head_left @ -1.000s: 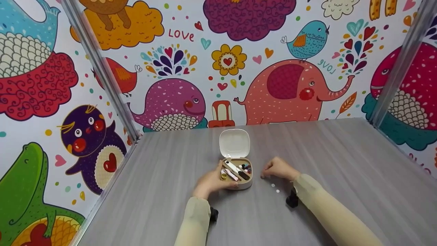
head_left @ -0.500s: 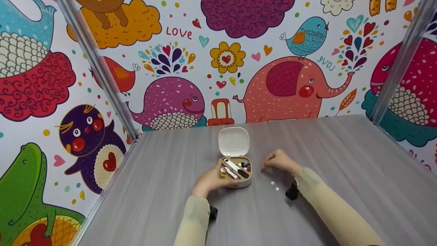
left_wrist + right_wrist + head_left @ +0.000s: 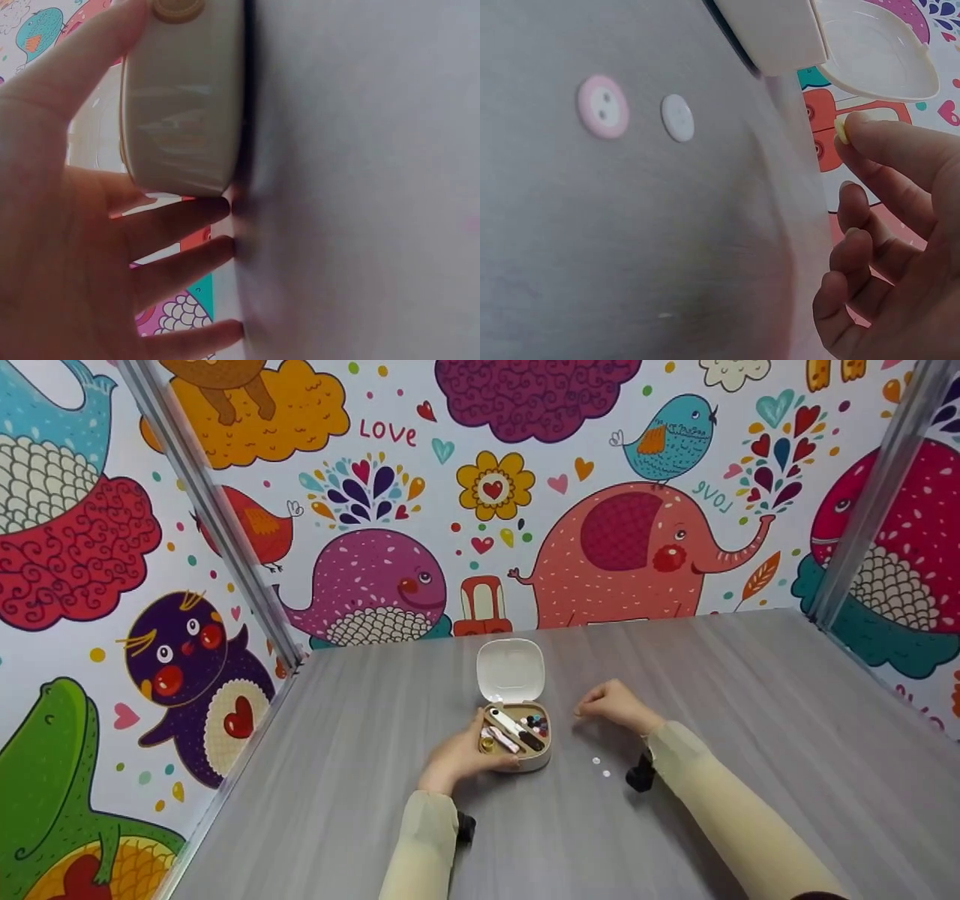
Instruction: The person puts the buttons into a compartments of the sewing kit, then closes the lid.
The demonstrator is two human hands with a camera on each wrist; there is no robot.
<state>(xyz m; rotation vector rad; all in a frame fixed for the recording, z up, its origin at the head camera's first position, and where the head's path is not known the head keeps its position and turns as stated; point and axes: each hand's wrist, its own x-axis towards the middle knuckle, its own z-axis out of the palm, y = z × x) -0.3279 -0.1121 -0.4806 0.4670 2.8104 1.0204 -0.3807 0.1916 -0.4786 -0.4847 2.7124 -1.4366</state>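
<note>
My left hand (image 3: 454, 757) steadies an open sewing box (image 3: 536, 763), its thumb across the front and its fingers along the left side. In the left wrist view, several fingertips reach the tabletop beside the box wall (image 3: 184, 112). To the right, my right hand (image 3: 619, 706) is raised over the table. Between its thumb and forefinger it pinches a small yellow button (image 3: 841, 132), seen nearly edge-on. On the table near that hand lie a pink-rimmed button (image 3: 603, 107) and a white button (image 3: 677, 118).
Inside the box are a white-and-black tool (image 3: 514, 727), a pink-and-white item (image 3: 502, 739), a gold ring-like piece (image 3: 487, 745) and several coloured buttons (image 3: 535, 724). The white lid (image 3: 511, 670) stands upright behind. Patterned walls (image 3: 375, 585) border the grey table (image 3: 352, 720).
My right hand has lifted off the table with the yellow button and shifted slightly toward the back. The left hand stays at the box, and the two loose buttons lie where they were.
</note>
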